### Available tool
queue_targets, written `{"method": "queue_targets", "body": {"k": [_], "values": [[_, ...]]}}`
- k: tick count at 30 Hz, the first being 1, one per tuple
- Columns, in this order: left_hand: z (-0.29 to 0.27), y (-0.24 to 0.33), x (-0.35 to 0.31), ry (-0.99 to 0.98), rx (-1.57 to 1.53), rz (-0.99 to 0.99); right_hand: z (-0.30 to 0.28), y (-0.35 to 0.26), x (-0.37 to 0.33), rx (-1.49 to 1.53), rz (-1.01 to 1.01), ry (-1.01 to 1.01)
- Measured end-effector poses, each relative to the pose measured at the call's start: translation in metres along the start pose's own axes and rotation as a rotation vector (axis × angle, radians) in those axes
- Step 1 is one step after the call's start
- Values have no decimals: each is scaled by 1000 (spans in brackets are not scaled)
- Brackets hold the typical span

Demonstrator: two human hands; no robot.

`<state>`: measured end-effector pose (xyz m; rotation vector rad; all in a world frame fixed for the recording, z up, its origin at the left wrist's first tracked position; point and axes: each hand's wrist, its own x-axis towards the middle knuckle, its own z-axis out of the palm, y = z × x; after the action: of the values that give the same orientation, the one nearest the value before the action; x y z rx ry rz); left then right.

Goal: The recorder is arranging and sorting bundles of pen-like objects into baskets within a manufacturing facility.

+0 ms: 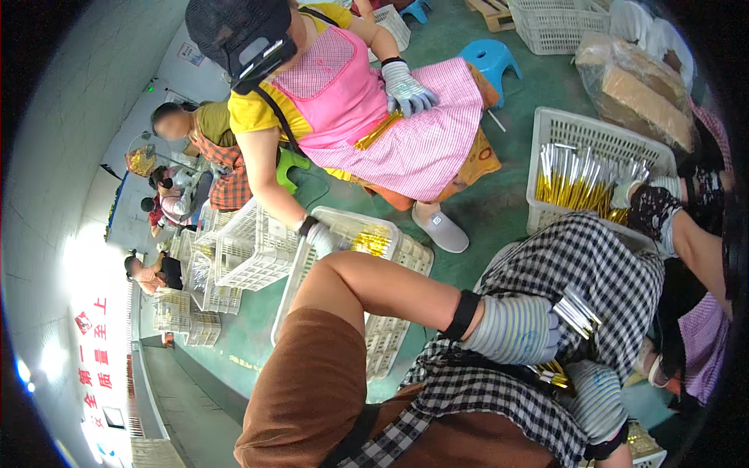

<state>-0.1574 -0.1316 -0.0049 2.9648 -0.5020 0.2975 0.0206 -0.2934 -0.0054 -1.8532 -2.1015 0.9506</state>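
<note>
My left hand [515, 329], in a striped knit glove with a black wristband, is closed around a bundle of slim silver-and-gold tubes [576, 313] above my lap. Their silver ends stick out past its fingers. Gold tubes [552, 374] show below that hand, between it and my right hand [599, 402]. The right hand wears a matching glove and is curled at the gold tubes; its fingertips are partly hidden. A black-and-white checked apron [569, 257] covers my lap under both hands.
Ahead to the right, a white crate [605, 125] holds many similar tubes, with another person's gloved hand [624, 195] in it. A co-worker in a pink apron [335, 93] sits opposite, one hand at a crate [292, 288]. A blue stool [491, 62] stands behind.
</note>
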Motion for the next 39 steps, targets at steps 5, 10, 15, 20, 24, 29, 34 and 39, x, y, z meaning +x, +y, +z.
{"method": "queue_targets", "body": {"k": [5,10,15,20,24,29,34,39], "values": [[7,-1,-4,-92,-28,-32,0,1,-2,64,-27,74],[-2,0,4,-71,-22,-99,-1,1,-10,84,2,104],[-19,-9,10,-32,-65,-179,-13,-3,-18,321,78,155],[-35,-9,19,-21,-49,-138,-21,1,-23,446,116,113],[-38,-8,28,106,-73,68,-8,1,-22,690,73,-74],[-20,-12,29,131,-103,31,6,-5,-23,844,309,221],[-35,-24,25,-257,-528,-125,-8,8,-38,422,114,102],[-65,-71,-11,-439,-368,-928,-6,37,-72,340,419,316]]}}
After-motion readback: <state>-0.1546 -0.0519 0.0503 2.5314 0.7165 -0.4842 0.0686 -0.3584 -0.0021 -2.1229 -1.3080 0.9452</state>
